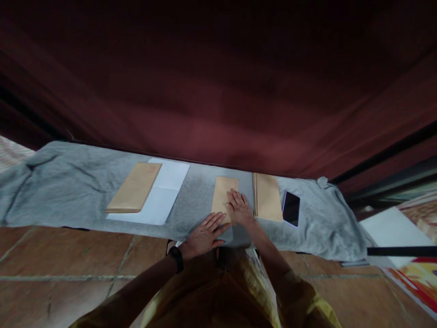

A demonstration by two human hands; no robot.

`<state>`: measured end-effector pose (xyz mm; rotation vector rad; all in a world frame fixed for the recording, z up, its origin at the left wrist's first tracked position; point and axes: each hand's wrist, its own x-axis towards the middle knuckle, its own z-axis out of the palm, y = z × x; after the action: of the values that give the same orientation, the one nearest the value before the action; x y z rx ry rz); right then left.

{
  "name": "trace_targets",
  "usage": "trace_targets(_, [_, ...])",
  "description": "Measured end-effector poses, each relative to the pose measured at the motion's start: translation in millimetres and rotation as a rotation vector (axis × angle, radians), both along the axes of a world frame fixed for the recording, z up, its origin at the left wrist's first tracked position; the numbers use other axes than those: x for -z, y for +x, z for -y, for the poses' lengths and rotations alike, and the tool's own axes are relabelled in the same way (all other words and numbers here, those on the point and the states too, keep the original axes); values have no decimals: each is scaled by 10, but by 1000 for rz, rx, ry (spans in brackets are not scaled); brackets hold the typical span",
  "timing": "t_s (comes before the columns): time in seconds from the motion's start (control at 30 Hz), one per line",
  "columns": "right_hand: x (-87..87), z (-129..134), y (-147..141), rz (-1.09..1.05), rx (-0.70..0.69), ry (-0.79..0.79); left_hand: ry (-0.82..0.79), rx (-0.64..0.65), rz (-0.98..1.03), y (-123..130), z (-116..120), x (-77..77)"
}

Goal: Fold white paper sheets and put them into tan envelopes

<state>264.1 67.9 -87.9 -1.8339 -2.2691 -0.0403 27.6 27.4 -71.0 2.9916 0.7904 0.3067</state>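
A single brown paper envelope (222, 191) lies in front of me on a grey cloth. My right hand (240, 207) rests on its right side, palm down with the fingers spread. At the envelope's lower left corner lies my left hand (206, 233), flat and with fingers stretched out, partly on the cloth. Close by on the right is a stack of brown envelopes (269, 198). Farther left, another stack of brown envelopes (135, 187) lies partly over white paper sheets (167, 187). Part of the middle envelope is hidden under my hands.
The grey cloth (78, 180) covers a long narrow surface. A smartphone (291, 209) lies right of the right-hand stack. Behind the surface hangs a dark red fabric wall (218, 100). Tiled floor (68, 264) shows below, and a white board (398, 232) stands at the right.
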Motion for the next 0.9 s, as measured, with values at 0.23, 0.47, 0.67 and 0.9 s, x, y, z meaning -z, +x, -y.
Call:
trace_targets(0.23, [67, -284, 26, 4, 84, -21, 18, 9, -22, -7, -19, 33])
trace_targets(0.47, [59, -421, 32, -16, 128, -44, 8, 13, 2, -4, -28, 31])
trace_targets(0.67, [25, -368, -142, 22, -36, -27, -10, 12, -9, 5, -23, 30])
trace_targets(0.9, [-9, -502, -213, 12, -82, -32, -22, 14, -13, 9, -34, 30])
